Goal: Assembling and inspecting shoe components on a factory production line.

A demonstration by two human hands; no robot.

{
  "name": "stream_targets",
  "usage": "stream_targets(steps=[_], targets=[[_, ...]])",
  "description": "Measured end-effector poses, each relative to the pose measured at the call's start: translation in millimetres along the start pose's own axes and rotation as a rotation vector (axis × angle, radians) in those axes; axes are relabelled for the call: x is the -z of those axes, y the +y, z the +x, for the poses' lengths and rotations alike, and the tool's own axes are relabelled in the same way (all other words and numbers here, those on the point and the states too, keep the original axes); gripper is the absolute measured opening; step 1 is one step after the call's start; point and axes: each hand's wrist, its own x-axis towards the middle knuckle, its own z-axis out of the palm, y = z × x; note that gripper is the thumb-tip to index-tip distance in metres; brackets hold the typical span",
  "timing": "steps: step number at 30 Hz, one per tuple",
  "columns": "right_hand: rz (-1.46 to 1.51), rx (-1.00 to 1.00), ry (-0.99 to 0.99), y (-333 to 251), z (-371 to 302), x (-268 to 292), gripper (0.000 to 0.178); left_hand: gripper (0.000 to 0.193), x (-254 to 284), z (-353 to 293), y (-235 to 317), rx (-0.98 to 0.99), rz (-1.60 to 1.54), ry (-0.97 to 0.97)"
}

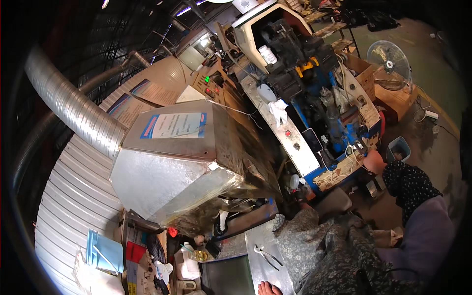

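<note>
Only fingertips (269,288) rest on the metal tray (255,246) near pliers (268,255).

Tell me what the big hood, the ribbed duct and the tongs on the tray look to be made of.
Hood: probably galvanised sheet steel, dull grey, folded seams, stained lower edge.
Ribbed duct: likely flexible aluminium, bright with fine spiral ridges.
Tongs: seemingly steel, thin and shiny, lying on a brushed metal tray.
</note>
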Motion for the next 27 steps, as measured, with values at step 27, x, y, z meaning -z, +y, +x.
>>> stream_targets(steps=[27], targets=[[-0.061, 0.122, -0.04, 38.5, 43.6, -26.3, 0.046, 0.042, 19.5, 7.0, 14.5, 0.239, -0.01, 0.018]])
